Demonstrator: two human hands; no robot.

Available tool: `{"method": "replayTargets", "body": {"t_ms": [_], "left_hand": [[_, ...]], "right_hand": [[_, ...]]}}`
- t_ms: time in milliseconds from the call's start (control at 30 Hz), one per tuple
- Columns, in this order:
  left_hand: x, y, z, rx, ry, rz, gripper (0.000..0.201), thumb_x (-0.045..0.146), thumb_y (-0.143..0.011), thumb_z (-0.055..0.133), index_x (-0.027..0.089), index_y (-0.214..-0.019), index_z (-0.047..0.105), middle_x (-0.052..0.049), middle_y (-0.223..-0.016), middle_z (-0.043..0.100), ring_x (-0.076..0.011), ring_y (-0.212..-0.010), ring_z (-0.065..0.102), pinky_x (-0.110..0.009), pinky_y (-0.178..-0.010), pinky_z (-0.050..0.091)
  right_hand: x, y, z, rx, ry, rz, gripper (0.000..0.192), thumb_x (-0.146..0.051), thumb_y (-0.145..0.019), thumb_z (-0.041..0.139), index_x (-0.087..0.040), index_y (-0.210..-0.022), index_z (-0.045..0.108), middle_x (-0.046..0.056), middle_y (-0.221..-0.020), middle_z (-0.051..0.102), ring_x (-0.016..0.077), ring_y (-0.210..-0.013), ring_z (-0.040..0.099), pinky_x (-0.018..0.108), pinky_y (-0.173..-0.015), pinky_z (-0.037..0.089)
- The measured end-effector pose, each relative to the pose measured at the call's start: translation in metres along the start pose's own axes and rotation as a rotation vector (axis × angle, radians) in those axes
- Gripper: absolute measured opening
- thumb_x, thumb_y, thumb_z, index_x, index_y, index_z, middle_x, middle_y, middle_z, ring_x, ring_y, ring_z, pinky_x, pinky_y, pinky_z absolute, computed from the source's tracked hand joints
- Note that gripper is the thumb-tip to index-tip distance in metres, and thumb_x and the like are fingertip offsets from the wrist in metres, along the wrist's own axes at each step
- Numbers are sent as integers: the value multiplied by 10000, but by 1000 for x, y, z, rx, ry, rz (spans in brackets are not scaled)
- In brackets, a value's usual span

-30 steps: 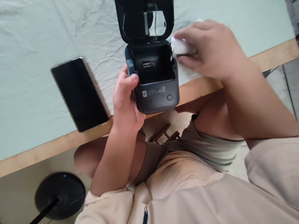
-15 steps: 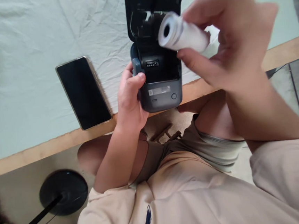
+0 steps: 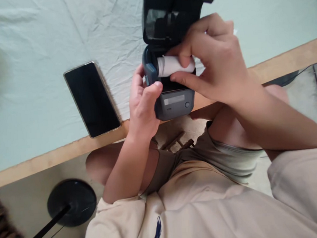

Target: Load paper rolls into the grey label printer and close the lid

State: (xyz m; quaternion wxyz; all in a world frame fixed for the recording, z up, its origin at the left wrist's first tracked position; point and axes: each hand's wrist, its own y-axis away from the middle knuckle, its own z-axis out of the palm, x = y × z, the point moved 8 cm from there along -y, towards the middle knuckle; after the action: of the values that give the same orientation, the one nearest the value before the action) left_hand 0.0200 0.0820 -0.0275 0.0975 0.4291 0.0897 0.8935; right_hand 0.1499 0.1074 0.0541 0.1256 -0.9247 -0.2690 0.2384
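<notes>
My left hand (image 3: pixel 144 101) grips the left side of a small dark label printer (image 3: pixel 176 112), its thumb resting on the rim. The printer's black lid (image 3: pixel 163 20) stands raised, away from me. Between the thumb and fingers of my right hand (image 3: pixel 211 58) is a white paper roll (image 3: pixel 167 65). The roll lies crosswise in the mouth of the printer's compartment, its left end close to the inner left wall. My right fingers cover part of the roll and the compartment's right side.
A phone (image 3: pixel 92 99) with a dark screen lies left of my left hand, near the wooden table edge (image 3: pixel 67 151). Pale green cloth (image 3: pixel 35 107) covers the table. On the floor at lower left stands a round black base with a pole (image 3: pixel 71 202).
My right hand has brought the paper roll down and left, from above the printer into its open compartment. The printer, in my left hand, appears slightly tilted compared with before.
</notes>
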Motion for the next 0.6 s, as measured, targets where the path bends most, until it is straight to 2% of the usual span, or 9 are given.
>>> {"method": "replayTargets", "body": {"t_ms": [100,200,300,367,500,600], "left_hand": [[-2,1,0,9,-41,-5,310,236,-851,672,267,-1153,609,-21,-1112,665,-275,-1378,571,-375,-1104,528],[-1,0,2,-20,-37,12,302,248,-846,683,272,-1138,610,-11,-1049,679,-265,-1293,621,-343,-1002,578],[-2,-2,1,-51,13,8,274,236,-856,669,270,-1124,617,-15,-966,681,-262,-1200,662,-353,-930,601],[-3,-4,1,-67,43,-13,260,263,-848,688,279,-1101,631,-27,-928,692,-291,-1225,656,-380,-926,601],[0,-6,2,-95,81,3,222,382,-824,751,296,-1013,671,-38,-952,718,-331,-1322,604,-403,-942,581],[2,-4,2,-114,79,33,261,405,-834,794,297,-1040,676,-18,-946,708,-283,-1226,653,-352,-901,564]], "right_hand": [[2,-1,3,-49,124,46,234,-481,-890,638,-261,-971,648,50,-960,702,310,-1150,637,516,-1009,475],[1,-2,3,-99,246,53,306,-543,-964,492,-314,-1077,663,38,-920,713,288,-1121,663,518,-1028,467],[-4,-1,-1,-55,280,-18,437,-592,-1007,349,-334,-1128,680,20,-925,734,256,-1053,691,508,-1006,466],[-6,1,-4,-4,244,-53,482,-598,-1021,308,-337,-1098,705,13,-923,744,239,-1015,700,495,-1006,454],[-15,7,-4,61,149,-130,418,-546,-1031,368,-339,-1025,731,-10,-849,744,229,-1003,713,474,-1005,442],[-33,12,2,14,73,-306,325,-519,-1025,456,-330,-1035,721,-42,-990,779,211,-1069,708,414,-930,510]]}}
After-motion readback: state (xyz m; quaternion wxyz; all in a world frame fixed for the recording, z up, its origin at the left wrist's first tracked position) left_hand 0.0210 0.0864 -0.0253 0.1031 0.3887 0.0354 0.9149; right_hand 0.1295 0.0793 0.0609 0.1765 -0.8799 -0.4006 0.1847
